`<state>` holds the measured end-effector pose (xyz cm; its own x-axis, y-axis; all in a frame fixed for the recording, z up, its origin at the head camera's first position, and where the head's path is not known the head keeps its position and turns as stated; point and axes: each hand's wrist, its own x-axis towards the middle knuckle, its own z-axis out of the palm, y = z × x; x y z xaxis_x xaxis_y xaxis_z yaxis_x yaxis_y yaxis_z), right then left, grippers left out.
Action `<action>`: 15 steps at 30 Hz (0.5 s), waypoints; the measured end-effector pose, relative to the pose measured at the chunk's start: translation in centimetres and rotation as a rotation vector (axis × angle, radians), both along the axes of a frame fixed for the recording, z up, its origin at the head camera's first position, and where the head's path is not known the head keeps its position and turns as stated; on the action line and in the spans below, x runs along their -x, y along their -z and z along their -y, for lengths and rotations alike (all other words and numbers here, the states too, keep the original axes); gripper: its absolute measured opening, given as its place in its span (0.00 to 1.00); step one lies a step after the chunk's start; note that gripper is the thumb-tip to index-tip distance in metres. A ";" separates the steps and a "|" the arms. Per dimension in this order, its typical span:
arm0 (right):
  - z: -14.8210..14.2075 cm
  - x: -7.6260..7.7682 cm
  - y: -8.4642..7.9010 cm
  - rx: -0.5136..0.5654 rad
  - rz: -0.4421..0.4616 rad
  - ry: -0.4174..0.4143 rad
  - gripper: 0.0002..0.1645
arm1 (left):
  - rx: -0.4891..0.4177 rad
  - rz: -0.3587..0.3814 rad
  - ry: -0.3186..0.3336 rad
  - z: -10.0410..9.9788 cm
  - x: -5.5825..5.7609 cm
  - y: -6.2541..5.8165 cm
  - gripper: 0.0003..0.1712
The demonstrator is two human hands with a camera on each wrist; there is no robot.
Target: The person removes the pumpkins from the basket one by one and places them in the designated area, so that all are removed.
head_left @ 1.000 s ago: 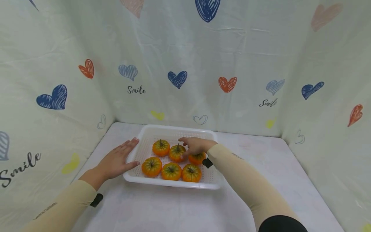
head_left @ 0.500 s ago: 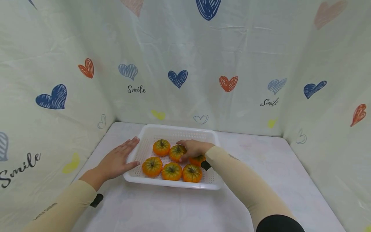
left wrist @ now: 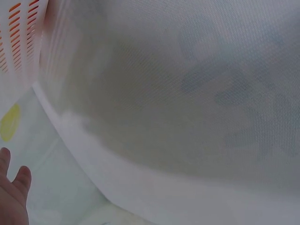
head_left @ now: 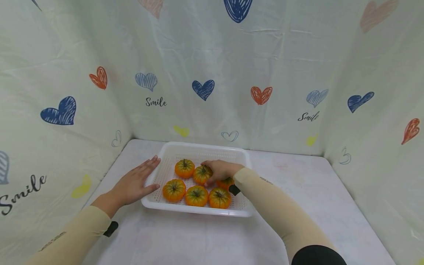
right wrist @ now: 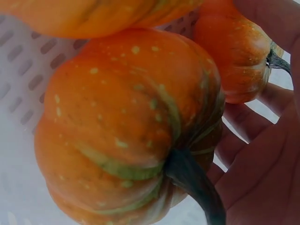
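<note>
R hand point(head_left: 220, 170), ctr frame, gripped mid back-row pumpkin point(head_left: 200, 176) in tray point(head_left: 195, 209). L hand point(head_left: 132, 183), left of ctr, lay fingers straight at tray edge. Prob. best: squeeze body, not stem; L steadying.

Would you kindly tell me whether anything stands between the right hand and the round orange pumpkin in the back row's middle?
Nothing visible does: the right hand grips that pumpkin directly; neighbouring pumpkins sit only beside it.

The left hand point(head_left: 135, 182), thumb spread, lies straight-fingered at the left rim of the basket point(head_left: 198, 210); inside it, the right hand point(head_left: 222, 170) bends its fingers downward.
</note>
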<state>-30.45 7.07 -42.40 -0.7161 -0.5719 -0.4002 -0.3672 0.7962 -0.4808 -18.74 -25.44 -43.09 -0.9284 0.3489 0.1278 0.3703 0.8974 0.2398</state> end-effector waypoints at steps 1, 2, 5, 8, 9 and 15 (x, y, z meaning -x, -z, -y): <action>0.0 0.0 0.1 0.003 0.001 0.002 0.51 | -0.001 0.000 0.002 0.0 0.0 0.0 0.50; 0.0 0.0 0.1 0.008 0.001 0.003 0.50 | -0.001 0.001 0.004 0.0 -0.1 0.0 0.49; 0.0 0.1 0.2 0.013 -0.006 0.001 0.50 | -0.002 0.004 0.003 0.0 -0.2 -0.2 0.49; 0.0 0.2 0.3 0.017 -0.015 0.000 0.49 | -0.008 0.007 0.000 -0.1 -0.3 -0.3 0.49; 0.0 0.2 0.3 0.017 -0.019 -0.001 0.49 | -0.010 0.007 -0.001 -0.1 -0.3 -0.4 0.48; 0.0 0.3 0.3 0.025 -0.040 -0.008 0.47 | 0.001 0.015 -0.010 -0.2 -0.3 -0.4 0.49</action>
